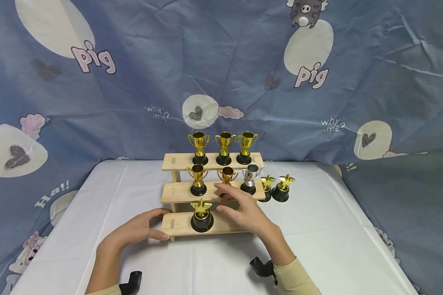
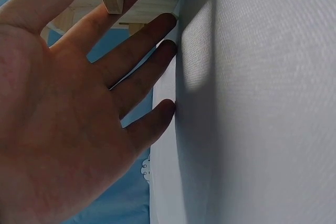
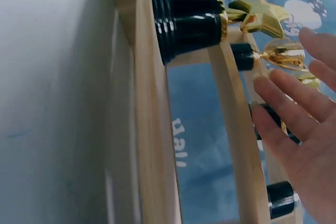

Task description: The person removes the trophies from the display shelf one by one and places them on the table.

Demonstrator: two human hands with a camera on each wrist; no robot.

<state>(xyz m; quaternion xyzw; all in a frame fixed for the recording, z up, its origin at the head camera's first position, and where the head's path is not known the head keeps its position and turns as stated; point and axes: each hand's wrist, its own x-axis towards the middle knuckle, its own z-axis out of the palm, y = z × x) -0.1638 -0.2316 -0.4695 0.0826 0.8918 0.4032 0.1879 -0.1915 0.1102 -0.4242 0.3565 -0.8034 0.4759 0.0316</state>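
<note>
A three-tier wooden display stand (image 1: 177,191) bears small trophies on black bases. My left hand (image 1: 134,229) holds the left end of its lowest tier, thumb at the front corner and index finger at the back; in the left wrist view the other fingers (image 2: 139,64) spread beside the wood. On that tier stands a gold star trophy (image 1: 202,216), upright. My right hand (image 1: 245,209) hovers right of the star trophy, fingers loosely bent, holding nothing. It partly hides a copper-coloured cup trophy (image 1: 227,174) on the middle tier.
Gold cup trophies (image 1: 225,141) line the top tier. The middle tier also bears a gold cup (image 1: 197,174) and a silver cup (image 1: 250,174). Two star trophies (image 1: 283,188) stand on the white tablecloth (image 1: 336,237), right of the stand. A blue printed curtain (image 1: 243,61) hangs behind.
</note>
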